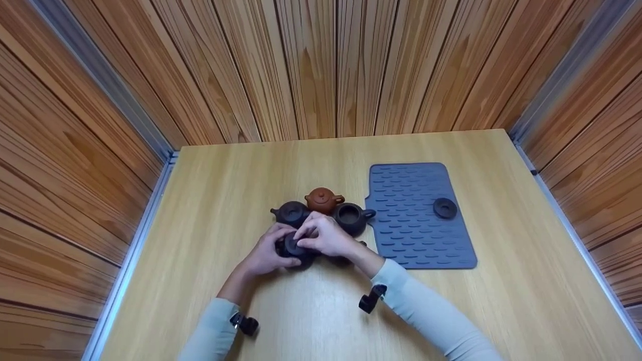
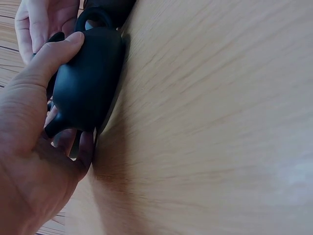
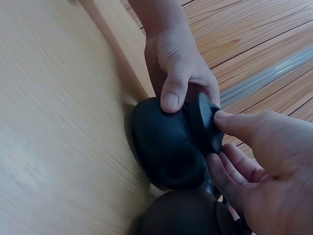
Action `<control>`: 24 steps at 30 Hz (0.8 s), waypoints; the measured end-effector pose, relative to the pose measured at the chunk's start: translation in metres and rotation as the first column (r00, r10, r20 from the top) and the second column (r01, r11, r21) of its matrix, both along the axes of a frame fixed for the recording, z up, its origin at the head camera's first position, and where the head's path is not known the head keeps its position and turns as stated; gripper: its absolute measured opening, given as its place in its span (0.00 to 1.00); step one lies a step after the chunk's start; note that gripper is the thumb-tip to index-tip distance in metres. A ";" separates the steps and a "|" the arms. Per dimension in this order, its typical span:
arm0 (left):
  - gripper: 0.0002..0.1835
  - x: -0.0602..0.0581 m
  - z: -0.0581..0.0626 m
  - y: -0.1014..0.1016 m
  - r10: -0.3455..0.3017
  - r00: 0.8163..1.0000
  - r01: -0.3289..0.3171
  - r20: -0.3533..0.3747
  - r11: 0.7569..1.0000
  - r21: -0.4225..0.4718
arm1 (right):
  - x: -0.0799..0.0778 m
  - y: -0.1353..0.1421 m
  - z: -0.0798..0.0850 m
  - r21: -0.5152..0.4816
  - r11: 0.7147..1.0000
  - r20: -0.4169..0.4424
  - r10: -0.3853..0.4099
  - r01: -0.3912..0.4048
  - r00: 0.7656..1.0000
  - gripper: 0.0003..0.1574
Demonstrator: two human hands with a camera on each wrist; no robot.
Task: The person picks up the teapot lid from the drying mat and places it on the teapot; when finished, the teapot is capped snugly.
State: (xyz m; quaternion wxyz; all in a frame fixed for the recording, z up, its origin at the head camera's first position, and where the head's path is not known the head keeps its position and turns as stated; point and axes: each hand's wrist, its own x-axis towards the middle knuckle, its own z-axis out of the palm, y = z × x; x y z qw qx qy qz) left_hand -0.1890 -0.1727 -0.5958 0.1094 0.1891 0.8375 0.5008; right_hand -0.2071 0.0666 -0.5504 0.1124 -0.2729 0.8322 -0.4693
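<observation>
My left hand (image 1: 266, 252) grips a dark teapot (image 2: 90, 73) around its body, with the thumb on the near side and fingers behind by the spout. The pot stands on the table, its loop handle toward the right. In my right hand (image 1: 326, 235) the dark round lid (image 3: 204, 122) is pinched by its knob between thumb and fingers. That lid sits slightly tilted right at the pot's mouth, with a narrow gap showing in the right wrist view. Close behind stand a lidded dark teapot (image 1: 292, 213), a reddish-brown teapot (image 1: 323, 199) and a lidless dark teapot (image 1: 349, 219).
A further dark teapot (image 3: 178, 215) stands beside the held one, mostly hidden under my right forearm in the head view. To the right lies a grey textured mat (image 1: 411, 235) bearing a loose dark lid (image 1: 445, 208). Wood-panelled walls enclose the table (image 1: 210, 200).
</observation>
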 end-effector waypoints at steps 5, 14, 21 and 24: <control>0.35 0.000 -0.001 -0.001 0.006 1.000 -0.006 0.013 1.000 -0.005 | -0.004 -0.003 -0.016 0.010 1.000 -0.046 -0.017 0.018 0.999 0.05; 0.35 0.000 -0.002 0.001 0.000 1.000 0.000 -0.007 1.000 -0.002 | -0.008 -0.001 -0.020 0.031 0.999 -0.076 0.025 -0.023 0.997 0.07; 0.36 0.001 -0.003 0.000 -0.003 1.000 0.003 -0.006 1.000 -0.007 | -0.005 0.002 0.007 0.132 0.986 0.066 0.089 -0.098 0.994 0.19; 0.36 0.001 -0.003 0.000 -0.004 1.000 0.004 -0.004 1.000 -0.005 | -0.009 0.006 0.008 0.166 0.977 0.060 0.127 -0.135 0.990 0.23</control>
